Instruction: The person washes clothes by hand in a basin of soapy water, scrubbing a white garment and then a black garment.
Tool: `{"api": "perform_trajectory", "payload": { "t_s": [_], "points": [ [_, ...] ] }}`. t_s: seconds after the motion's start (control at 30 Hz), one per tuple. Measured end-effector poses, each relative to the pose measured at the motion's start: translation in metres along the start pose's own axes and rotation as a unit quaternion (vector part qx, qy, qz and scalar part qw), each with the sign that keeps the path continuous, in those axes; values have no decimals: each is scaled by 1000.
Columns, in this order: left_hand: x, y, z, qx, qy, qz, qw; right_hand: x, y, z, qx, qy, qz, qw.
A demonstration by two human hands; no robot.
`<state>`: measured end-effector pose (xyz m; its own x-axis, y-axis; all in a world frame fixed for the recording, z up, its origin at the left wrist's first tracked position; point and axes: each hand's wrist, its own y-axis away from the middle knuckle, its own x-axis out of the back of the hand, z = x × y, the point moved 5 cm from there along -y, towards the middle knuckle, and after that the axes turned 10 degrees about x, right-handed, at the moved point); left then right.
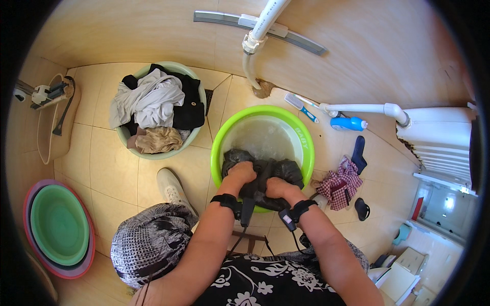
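A lime-green round basin point(221, 133) holding cloudy, sudsy water stands on the floor in front of me. Dark wet cloth point(263, 176), probably a garment, lies bunched along its near side, partly in the water. My left hand point(242, 172) is closed in a fist on the cloth's left part. On the right part, my right hand point(278, 187) is closed too, its fingers curled into the fabric. Both wrists wear black straps with small devices and cables. The cloth's full shape is hidden by folds and water.
A pale green tub point(179, 68) heaped with clothes stands to the far left. Stacked basins point(59, 224) sit at the left. Right of the basin lie a brush point(301, 106), a blue bottle point(348, 124), a checked cloth point(339, 186) and dark slippers point(362, 209). A white radiator point(434, 132) stands beyond.
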<state>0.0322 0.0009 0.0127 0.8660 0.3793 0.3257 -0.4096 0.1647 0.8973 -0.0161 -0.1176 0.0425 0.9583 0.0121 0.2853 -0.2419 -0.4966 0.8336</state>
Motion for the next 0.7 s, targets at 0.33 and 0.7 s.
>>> {"api": "perform_trajectory", "payload": {
  "t_s": [0.33,0.7],
  "points": [
    [51,-13,-31,-73,435,209,873,80,20,55,-1,-245,418,875],
    [25,-31,-38,-48,551,147,820,82,-37,81,-14,-62,380,923]
  ]
}}
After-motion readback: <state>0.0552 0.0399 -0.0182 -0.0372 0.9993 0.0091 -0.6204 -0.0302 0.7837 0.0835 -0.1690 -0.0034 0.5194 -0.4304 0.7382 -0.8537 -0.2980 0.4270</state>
